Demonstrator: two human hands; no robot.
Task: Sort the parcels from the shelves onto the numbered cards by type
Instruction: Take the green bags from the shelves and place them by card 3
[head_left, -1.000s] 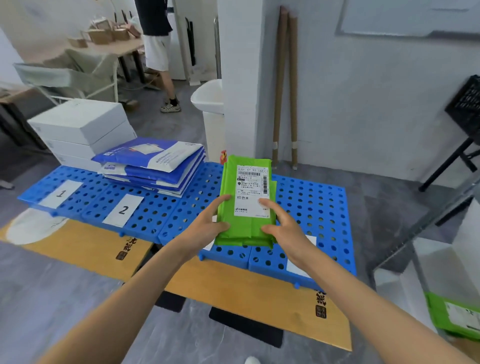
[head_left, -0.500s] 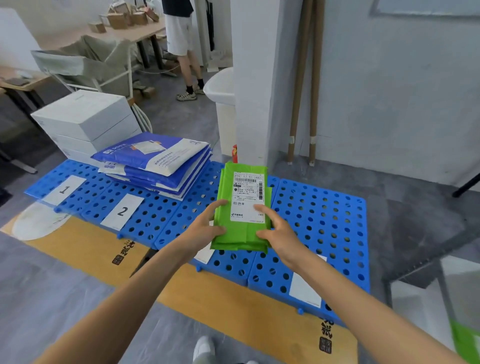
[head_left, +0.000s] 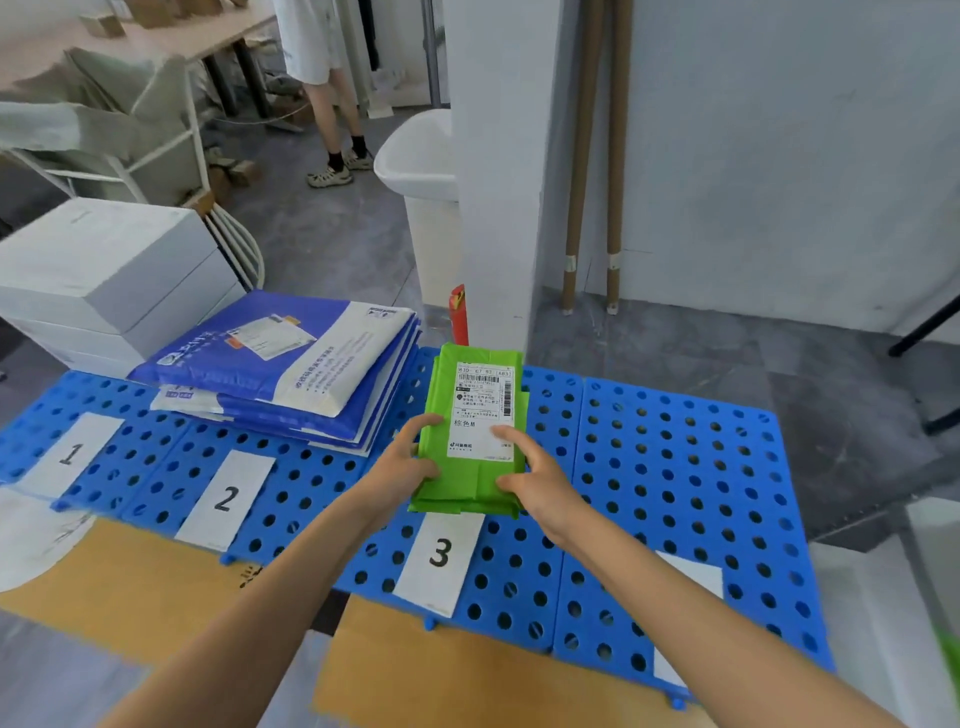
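A white pillar (head_left: 498, 182) is seen behind blue perforated panels (head_left: 675, 467), which are laid over brown cardboard sheets (head_left: 467, 670). Two cardboard tubes (head_left: 581, 156) are leaned against the wall just right of it. A white bin (head_left: 415, 156) is set at its left and a red object (head_left: 458, 317) at its foot. A person's legs (head_left: 332, 114) are seen beside a wooden table (head_left: 156, 36) farther back.

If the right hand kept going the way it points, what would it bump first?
The green parcel: the right hand grips it, touching its white label. Beyond that, probably the blue mailer stack, but depth is unclear.
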